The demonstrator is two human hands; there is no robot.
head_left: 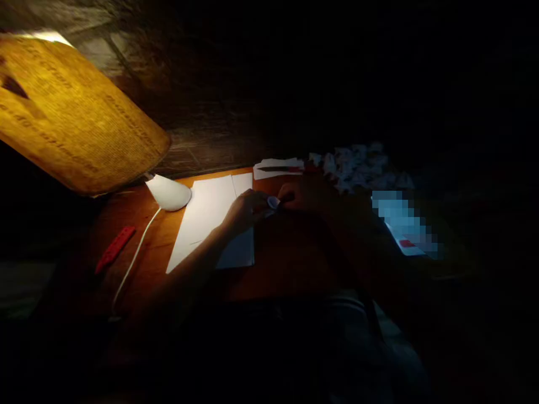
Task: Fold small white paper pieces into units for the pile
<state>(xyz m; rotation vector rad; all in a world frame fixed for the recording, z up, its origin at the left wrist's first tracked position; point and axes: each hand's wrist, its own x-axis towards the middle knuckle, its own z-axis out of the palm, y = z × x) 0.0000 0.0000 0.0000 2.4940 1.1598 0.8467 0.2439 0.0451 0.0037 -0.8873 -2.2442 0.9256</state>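
Dimly lit wooden desk [122,224] spans the lower middle of the frame, and near its centre your left hand [244,210] and right hand [305,196] pinch a small white object [273,203] between them, just beside a white paper sheet [206,216], with crumpled paper [357,167] beyond at upper right.

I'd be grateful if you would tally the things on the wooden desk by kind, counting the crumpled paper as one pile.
White desk lamp: 1
Red plastic object: 1
Stack of white paper: 1
Paper strip: 1
Crumpled paper pile: 1
Small white piece between left hand and right hand: 1
Blurred item: 1
Total: 7
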